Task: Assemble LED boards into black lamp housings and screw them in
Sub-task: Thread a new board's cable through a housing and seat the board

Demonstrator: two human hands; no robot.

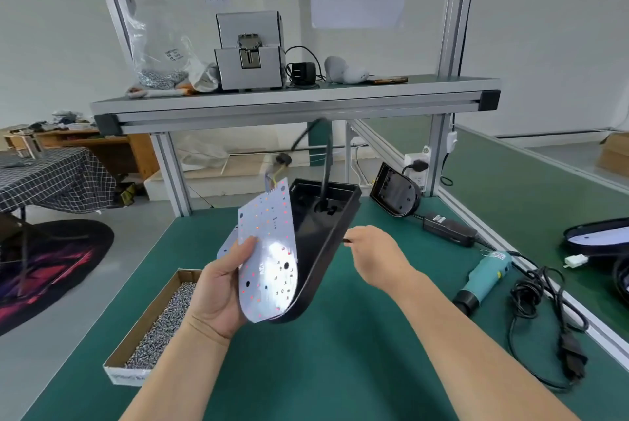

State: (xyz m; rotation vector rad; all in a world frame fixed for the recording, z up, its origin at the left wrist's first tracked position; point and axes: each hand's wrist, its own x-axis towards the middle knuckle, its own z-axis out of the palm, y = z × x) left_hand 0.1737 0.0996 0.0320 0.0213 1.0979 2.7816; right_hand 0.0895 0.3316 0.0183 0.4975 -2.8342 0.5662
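My left hand (218, 288) grips a white LED board (269, 250) together with a black lamp housing (323, 237), both raised and tilted above the green bench. The board stands on edge, hinged out of the housing's left side, with short wires at its top corner. A black cable (326, 165) runs up out of the housing's inside. My right hand (377, 255) is just right of the housing rim, fingers pinched on a thin dark cable end (347, 240).
A cardboard box of screws (153, 328) lies at the front left. A teal electric screwdriver (485, 279) with its coiled cord lies at the right, behind it a power adapter (449, 228) and another black housing (394, 194). The shelf (292, 97) overhead holds a screw feeder.
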